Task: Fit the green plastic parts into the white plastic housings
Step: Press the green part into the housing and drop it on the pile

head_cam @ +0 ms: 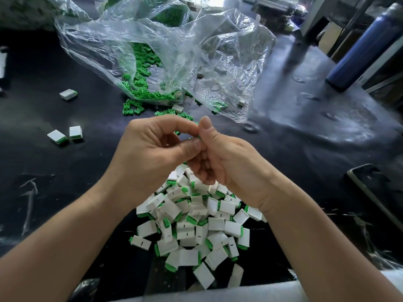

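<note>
White housings with green ends already fitted lie in a loose heap on the dark counter at 6 o'clock, nearest the person and directly beneath the wrists. Above the heap both hands meet at the centre. The left hand and the right hand have their fingers curled and their fingertips touching. They pinch a green part between them, of which only a sliver shows; whether a housing is also held cannot be told. At 3 o'clock a dark flat device with a pale edge lies on the counter. At 9 o'clock two fitted housings sit side by side, well apart from the heap, and a third fitted housing lies further off at 10 o'clock. Just beyond the hands, at 12 o'clock, loose green parts spill from the mouth of a crumpled clear plastic bag, with more of them inside it. A blue bottle stands at 2 o'clock, at the far right.
</note>
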A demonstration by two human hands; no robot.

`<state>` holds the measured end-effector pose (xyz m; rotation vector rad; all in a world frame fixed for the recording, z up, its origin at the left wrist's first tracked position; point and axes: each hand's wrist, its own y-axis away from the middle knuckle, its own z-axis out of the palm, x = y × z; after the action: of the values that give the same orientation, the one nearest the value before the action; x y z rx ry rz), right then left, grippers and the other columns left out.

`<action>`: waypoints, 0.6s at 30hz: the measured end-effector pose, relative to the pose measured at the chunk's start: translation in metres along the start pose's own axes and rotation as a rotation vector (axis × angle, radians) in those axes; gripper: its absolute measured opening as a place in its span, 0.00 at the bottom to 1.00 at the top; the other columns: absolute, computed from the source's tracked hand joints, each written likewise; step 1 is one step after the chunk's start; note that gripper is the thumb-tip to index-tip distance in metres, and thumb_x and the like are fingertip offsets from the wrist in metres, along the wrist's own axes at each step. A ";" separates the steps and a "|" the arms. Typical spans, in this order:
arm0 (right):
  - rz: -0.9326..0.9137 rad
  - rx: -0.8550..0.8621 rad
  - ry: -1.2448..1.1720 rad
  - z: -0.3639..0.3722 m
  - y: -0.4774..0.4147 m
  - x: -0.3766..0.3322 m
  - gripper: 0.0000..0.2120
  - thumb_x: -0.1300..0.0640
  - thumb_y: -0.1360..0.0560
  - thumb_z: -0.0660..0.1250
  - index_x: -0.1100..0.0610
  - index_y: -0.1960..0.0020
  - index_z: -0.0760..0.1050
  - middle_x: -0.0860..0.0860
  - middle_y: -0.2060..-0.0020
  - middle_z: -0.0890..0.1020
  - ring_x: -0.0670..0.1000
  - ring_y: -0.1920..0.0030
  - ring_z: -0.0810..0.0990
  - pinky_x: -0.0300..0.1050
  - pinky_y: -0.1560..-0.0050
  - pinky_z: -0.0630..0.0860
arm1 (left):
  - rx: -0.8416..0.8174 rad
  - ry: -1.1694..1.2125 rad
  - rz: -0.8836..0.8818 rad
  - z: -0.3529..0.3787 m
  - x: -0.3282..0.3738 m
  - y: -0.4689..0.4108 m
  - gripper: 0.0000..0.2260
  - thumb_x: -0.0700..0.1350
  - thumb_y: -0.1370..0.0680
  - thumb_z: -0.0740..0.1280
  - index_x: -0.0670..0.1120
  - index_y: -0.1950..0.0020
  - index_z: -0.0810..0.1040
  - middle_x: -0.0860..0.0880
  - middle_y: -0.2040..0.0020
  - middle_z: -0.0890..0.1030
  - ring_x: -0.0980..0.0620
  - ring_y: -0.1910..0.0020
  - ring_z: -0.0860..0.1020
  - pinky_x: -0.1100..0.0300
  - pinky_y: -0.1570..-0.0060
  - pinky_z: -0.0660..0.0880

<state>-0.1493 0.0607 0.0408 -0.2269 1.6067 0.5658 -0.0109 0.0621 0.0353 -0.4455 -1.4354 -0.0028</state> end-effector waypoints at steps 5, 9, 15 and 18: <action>-0.037 0.025 0.045 0.004 -0.001 0.001 0.38 0.35 0.33 0.51 0.72 0.52 0.74 0.55 0.67 0.71 0.46 0.70 0.64 0.42 0.68 0.61 | 0.012 -0.011 -0.024 0.000 -0.002 0.000 0.09 0.40 0.33 0.68 0.38 0.56 0.79 0.38 0.68 0.80 0.41 0.72 0.78 0.56 0.72 0.72; -0.060 0.067 0.039 0.006 -0.001 0.000 0.26 0.36 0.32 0.51 0.59 0.64 0.73 0.49 0.73 0.68 0.45 0.71 0.62 0.40 0.68 0.60 | 0.019 -0.049 0.004 -0.001 -0.002 0.000 0.05 0.38 0.32 0.72 0.41 0.58 0.81 0.41 0.61 0.80 0.47 0.72 0.78 0.58 0.72 0.74; -0.071 0.102 0.015 0.009 0.000 0.000 0.22 0.39 0.29 0.50 0.54 0.67 0.70 0.42 0.78 0.70 0.43 0.73 0.62 0.39 0.68 0.59 | 0.054 -0.033 -0.017 0.001 -0.005 0.001 0.07 0.39 0.33 0.68 0.46 0.58 0.83 0.52 0.61 0.80 0.56 0.73 0.76 0.66 0.71 0.72; -0.079 0.095 -0.036 0.011 0.002 -0.002 0.21 0.45 0.22 0.49 0.54 0.68 0.69 0.41 0.80 0.71 0.39 0.76 0.66 0.34 0.69 0.63 | 0.049 -0.047 -0.013 0.001 -0.006 0.001 0.08 0.39 0.33 0.68 0.48 0.57 0.83 0.52 0.60 0.81 0.55 0.72 0.77 0.65 0.71 0.73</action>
<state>-0.1400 0.0671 0.0430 -0.2070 1.5782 0.4293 -0.0121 0.0614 0.0299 -0.3984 -1.4818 0.0327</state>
